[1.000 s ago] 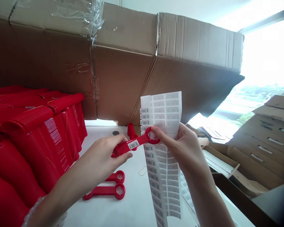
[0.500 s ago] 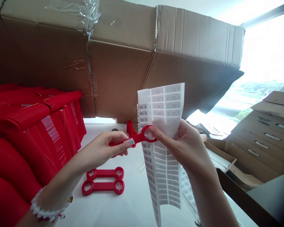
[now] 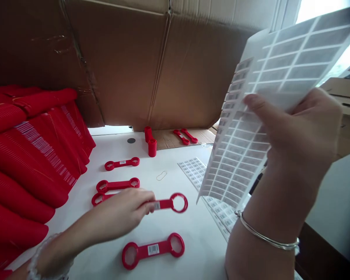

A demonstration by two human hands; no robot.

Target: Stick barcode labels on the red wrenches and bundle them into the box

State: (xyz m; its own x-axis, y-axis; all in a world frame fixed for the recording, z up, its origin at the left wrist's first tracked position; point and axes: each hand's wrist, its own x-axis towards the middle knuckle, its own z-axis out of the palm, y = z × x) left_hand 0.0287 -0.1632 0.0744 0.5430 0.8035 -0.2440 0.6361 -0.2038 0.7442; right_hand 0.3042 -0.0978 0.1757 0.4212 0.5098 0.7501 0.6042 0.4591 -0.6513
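The left hand (image 3: 126, 210) pinches a red wrench (image 3: 165, 204), label showing, over the white table (image 3: 204, 237); the right hand (image 3: 303, 128) grips the label sheet (image 3: 236, 144). The hands have parted, leaving the labelled wrench clear of the sheet, near other red wrenches (image 3: 163, 247).

Table (image 3: 202, 249): white, below you
Cardboard (image 3: 119, 66): brown, creased, standing ahead of you
Window (image 3: 315, 9): bright, at your upper right
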